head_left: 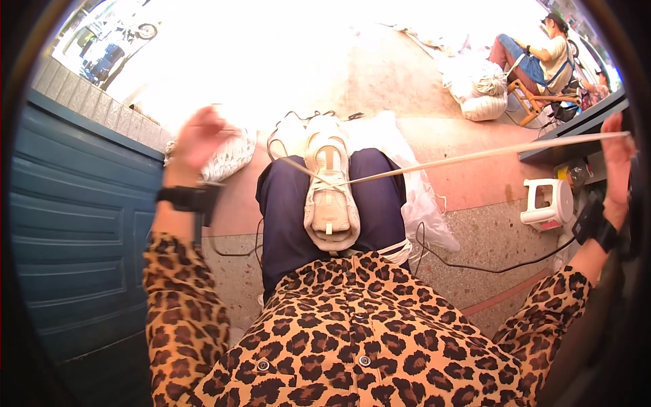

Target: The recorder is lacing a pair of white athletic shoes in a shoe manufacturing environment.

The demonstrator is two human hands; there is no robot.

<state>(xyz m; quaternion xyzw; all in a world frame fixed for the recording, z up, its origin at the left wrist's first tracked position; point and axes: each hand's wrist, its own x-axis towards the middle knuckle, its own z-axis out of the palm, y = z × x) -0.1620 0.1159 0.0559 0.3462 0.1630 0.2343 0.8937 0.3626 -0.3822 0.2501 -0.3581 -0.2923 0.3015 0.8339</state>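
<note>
A beige sneaker [329, 200] rests between my thighs, its heel turned away from me or toward me, I cannot tell which. From its middle a pale shoelace [461, 159] runs taut to the far right. There my right hand [616, 159] holds the lace, arm stretched wide. A shorter strand of lace leaves the shoe toward the left. My left hand [203, 138] is raised left of my knee, apart from the sneaker. Motion and glare smear its fingers, so whether it holds anything is unclear. Both wrists carry black bands.
A blue panelled door [74, 230] stands close on my left. At right are a white stool [546, 203] and a black cable [495, 270]. White plastic bags [427, 210] lie by my knee. A seated person [549, 57] is beside a white bundle [483, 102] at the far right.
</note>
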